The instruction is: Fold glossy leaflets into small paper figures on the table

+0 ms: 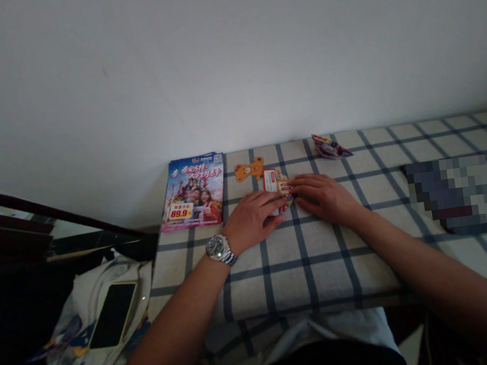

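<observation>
A small folded paper flyer [272,180], printed in red, white and yellow, lies on the checked tablecloth [283,279] between my hands. My left hand [252,220], with a metal watch [220,249] on the wrist, has its fingers closed over the flyer's lower left part. From the other side my right hand [323,196] holds the flyer's right edge with its fingertips. Both hands cover much of the paper, so its full folded shape is hidden. Just behind it is a brown bear figure [248,170], lying flat.
A stack of printed flyers [193,192] lies to the left on the table. Near the wall [254,55] sits another folded paper piece [331,147]. A dark, pixelated item [447,194] is at right. A phone [114,314] rests on pale cloth [99,279] lower left.
</observation>
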Demonstrator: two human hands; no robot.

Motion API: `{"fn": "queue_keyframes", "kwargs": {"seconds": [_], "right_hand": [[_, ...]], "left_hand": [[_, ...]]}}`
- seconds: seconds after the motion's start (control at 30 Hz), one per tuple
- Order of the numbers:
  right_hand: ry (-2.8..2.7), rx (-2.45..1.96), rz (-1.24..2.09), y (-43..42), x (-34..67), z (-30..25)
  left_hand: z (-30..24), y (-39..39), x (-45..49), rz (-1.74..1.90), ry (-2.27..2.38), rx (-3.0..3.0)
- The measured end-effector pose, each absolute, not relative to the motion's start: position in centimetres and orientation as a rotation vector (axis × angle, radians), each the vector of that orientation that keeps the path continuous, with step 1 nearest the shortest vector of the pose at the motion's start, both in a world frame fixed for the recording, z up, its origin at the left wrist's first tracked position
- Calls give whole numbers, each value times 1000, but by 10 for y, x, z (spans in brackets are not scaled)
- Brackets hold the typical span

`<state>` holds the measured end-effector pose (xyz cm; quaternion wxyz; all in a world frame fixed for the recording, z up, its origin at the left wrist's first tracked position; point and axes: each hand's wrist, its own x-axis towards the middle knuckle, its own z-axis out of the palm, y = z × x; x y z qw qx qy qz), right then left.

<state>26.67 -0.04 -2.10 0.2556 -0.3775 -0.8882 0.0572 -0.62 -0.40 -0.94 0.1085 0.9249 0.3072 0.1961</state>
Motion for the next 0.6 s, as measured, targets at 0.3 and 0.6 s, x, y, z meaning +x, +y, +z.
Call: {"fn": "queue_keyframes", "kwargs": {"seconds": [0.3,0.6], "right_hand": [[-2397,-1039,140,-2,265,-21],[-2400,-1021,193,-2,266,-20]], "left_hand": [[-9,-6,-5,584,884,2714],[-11,-2,-9,670,1060,2714]]}}
